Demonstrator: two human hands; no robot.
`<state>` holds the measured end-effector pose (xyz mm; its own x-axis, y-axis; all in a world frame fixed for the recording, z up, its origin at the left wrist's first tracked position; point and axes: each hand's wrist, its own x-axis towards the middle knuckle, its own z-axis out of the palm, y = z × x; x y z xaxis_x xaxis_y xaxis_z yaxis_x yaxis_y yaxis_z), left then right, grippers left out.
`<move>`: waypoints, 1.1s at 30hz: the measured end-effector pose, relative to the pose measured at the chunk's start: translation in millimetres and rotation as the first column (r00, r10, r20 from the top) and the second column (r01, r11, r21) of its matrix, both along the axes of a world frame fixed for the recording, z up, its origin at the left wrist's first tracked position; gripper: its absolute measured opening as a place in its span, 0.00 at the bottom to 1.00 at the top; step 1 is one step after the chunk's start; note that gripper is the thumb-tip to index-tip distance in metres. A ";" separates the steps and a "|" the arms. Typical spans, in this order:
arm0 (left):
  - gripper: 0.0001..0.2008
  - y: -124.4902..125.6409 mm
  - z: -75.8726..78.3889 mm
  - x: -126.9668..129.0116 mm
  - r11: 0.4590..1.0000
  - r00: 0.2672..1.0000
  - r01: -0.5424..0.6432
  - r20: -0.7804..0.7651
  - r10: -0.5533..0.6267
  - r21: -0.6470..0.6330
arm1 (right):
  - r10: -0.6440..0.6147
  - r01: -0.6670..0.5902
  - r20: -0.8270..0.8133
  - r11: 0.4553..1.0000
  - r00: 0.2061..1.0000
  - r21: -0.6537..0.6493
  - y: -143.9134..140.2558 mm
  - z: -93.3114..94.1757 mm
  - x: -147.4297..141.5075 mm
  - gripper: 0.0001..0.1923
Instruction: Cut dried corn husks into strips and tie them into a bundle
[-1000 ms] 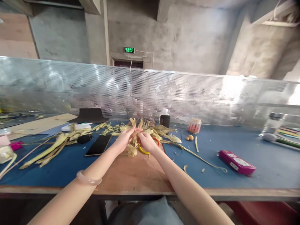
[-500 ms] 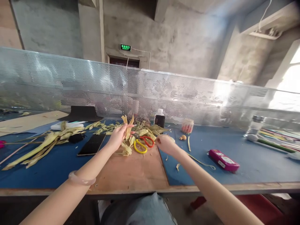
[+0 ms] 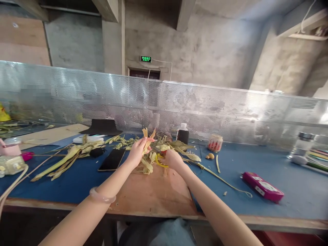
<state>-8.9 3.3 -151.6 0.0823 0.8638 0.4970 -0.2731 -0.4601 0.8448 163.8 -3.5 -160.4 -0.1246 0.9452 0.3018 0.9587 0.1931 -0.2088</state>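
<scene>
My left hand (image 3: 136,153) is closed around pale dried corn husk (image 3: 145,132), whose pointed strips stick up above the fingers. A bracelet circles that wrist. To its right, my right hand (image 3: 173,160) is closed at the handles of a pair of scissors (image 3: 159,161). The yellow handle loop shows beside the fingers, while most of the red one is covered by the hand. The scissors' blades are hidden. More crumpled husk (image 3: 147,166) lies just below my left hand, on the brown board (image 3: 153,194).
Long dried husks (image 3: 61,158) and a black phone (image 3: 112,159) lie left. Behind my hands are dried leaves (image 3: 181,146) and a dark-labelled bottle (image 3: 182,134). To the right are a jar (image 3: 215,142), a magenta box (image 3: 262,187) and a glass bottle (image 3: 302,147). A perforated metal screen (image 3: 215,106) stands behind.
My right hand has moved left onto the scissors' handles, covering the red loop, and the yellow loop has tilted. My left hand keeps the husk. The view has shifted left.
</scene>
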 end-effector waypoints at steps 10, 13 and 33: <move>0.14 -21.3 18.4 0.8 0.999 0.982 0.011 0.187 -0.004 -0.034 | -0.084 0.150 -0.433 0.981 0.898 0.121 -31.1 12.0 3.8 0.20; 0.13 -42.8 26.9 10.6 0.998 0.982 0.031 0.188 -0.020 -0.053 | 0.004 0.123 -0.668 0.982 0.744 0.142 -53.4 11.9 2.1 0.20; 0.15 -116.2 14.2 72.4 0.992 0.979 0.089 0.189 -0.072 -0.087 | 0.146 0.072 -0.854 0.975 0.500 0.209 -144.5 -28.9 -0.8 0.12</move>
<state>63.4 -112.9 -137.3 0.0677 0.9017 0.4270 -0.4618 -0.3511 0.8146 163.0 -148.0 -189.3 0.2665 0.8533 0.4482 0.3131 0.3631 -0.8776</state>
